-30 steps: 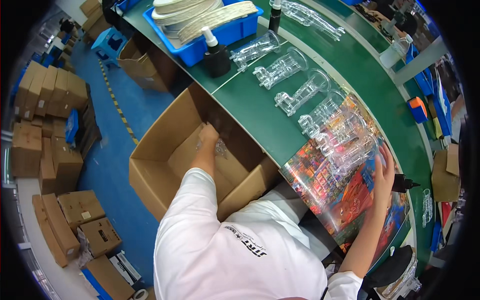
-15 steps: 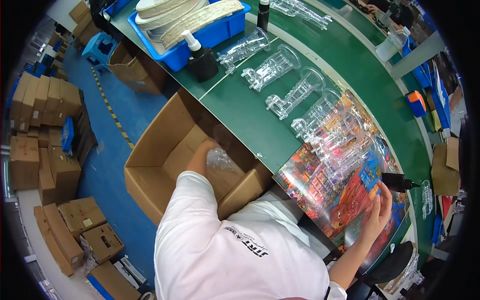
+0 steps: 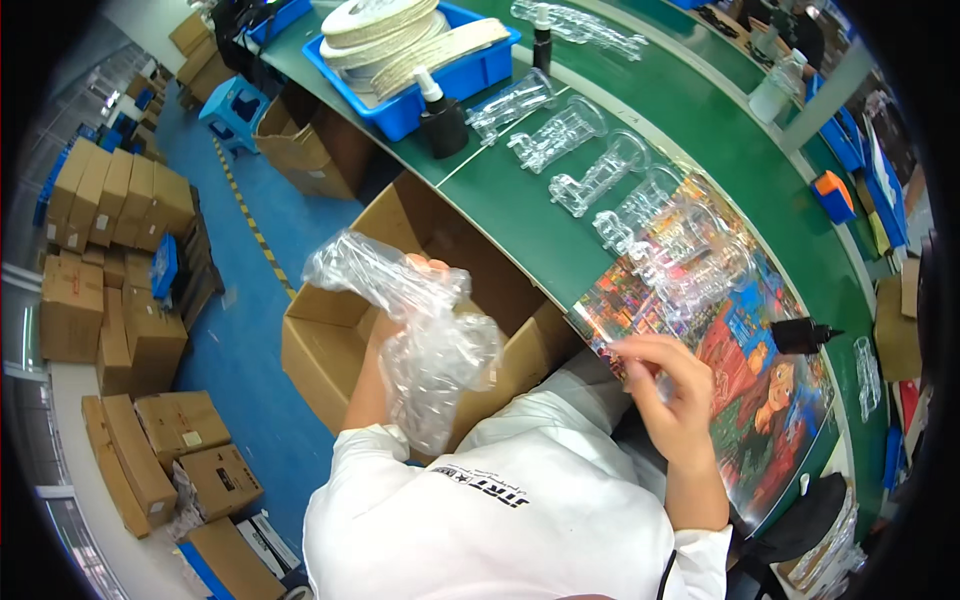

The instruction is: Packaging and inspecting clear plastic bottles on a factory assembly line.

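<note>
Clear parts point(image 3: 598, 182) already line the tabletop point(image 3: 500, 215), while the left hand point(image 3: 428, 262) clutches a seemingly unopened plastic bundle point(image 3: 432, 345) above the box point(image 3: 325, 360) at left, the half-curled right hand point(image 3: 672, 385) apparently empty.

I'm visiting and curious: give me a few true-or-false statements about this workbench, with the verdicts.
1. The left hand holds crumpled clear plastic wrapping. True.
2. The right hand grips the black nozzle bottle. False: the right hand is apart from the black nozzle bottle.
3. Some clear plastic parts lie on the colourful poster. True.
4. The cardboard box stands on the green table. False: the cardboard box is beside the green table.
</note>
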Motion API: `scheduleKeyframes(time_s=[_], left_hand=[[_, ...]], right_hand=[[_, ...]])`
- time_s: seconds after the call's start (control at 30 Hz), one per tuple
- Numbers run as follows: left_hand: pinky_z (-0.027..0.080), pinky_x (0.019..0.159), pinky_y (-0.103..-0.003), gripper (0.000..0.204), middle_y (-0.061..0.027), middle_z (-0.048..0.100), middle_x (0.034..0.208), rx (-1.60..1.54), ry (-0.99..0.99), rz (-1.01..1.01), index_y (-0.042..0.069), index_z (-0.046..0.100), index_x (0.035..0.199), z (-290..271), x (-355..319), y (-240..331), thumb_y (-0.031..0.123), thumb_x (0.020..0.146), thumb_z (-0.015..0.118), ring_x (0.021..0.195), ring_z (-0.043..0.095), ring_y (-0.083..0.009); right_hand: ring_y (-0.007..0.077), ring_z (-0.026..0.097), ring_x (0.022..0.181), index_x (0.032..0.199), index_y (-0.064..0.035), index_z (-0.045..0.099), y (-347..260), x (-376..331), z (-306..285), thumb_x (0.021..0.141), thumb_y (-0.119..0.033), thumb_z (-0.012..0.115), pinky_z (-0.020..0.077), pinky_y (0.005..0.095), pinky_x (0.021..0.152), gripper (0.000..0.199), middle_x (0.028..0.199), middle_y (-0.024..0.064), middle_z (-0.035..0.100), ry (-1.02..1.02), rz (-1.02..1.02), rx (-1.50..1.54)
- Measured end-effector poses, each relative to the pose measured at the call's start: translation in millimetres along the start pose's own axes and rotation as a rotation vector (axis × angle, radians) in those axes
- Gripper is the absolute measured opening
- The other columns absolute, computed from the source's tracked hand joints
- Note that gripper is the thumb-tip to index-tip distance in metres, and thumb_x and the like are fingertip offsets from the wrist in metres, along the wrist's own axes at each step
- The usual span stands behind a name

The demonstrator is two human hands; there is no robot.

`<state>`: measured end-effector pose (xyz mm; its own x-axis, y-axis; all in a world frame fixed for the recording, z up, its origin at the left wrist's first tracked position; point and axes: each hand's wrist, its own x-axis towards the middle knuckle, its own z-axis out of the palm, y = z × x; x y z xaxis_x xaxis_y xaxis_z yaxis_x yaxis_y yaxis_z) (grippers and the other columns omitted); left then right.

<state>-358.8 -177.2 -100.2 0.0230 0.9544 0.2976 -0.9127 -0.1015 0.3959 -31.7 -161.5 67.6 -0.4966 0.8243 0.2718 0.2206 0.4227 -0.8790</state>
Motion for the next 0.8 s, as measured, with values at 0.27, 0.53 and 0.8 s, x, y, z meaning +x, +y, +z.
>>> scheduleKeyframes(time_s=[0.27, 0.53, 0.8], left_hand=[[0.053, 0.079, -0.034, 0.036, -0.0192, 0.060, 0.102, 0.438, -0.227, 0.158, 0.001, 0.055, 0.110, 105.1, 44.6, -75.7, 0.015, 0.079, 0.068, 0.098, 0.060, -0.0221], [0.053, 0.079, -0.039, 0.048, -0.0194, 0.052, 0.117, 0.547, 0.086, 0.292, 0.008, 0.042, 0.126, 172.2, 43.4, -102.4, 0.038, 0.090, 0.052, 0.101, 0.057, -0.0311], [0.051, 0.075, -0.036, 0.040, -0.0122, 0.057, 0.093, 0.344, 0.419, 0.060, 0.010, 0.045, 0.115, 150.5, 22.7, -85.2, 0.044, 0.096, 0.035, 0.085, 0.057, -0.0219]], right_hand=[[0.0068, 0.048, 0.056, 0.098, -0.0015, 0.065, 1.1, 2.6, 26.0, 0.088, -0.015, 0.058, 0.0376, 0.0210, 0.050, 0.018, 0.079, 0.0020, 0.060, -0.038, 0.272, 0.492], [0.0044, 0.040, 0.050, 0.101, 0.0005, 0.062, 17.1, -24.0, 0.5, 0.092, -0.020, 0.053, 0.0292, 0.0166, 0.043, 0.024, 0.093, 0.0050, 0.064, 0.078, 0.478, 0.938], [0.0032, 0.038, 0.048, 0.098, -0.0010, 0.062, 23.5, -32.8, -12.4, 0.093, -0.021, 0.052, 0.0283, 0.0165, 0.043, 0.023, 0.092, 0.0086, 0.066, 0.132, 0.499, 1.018]])
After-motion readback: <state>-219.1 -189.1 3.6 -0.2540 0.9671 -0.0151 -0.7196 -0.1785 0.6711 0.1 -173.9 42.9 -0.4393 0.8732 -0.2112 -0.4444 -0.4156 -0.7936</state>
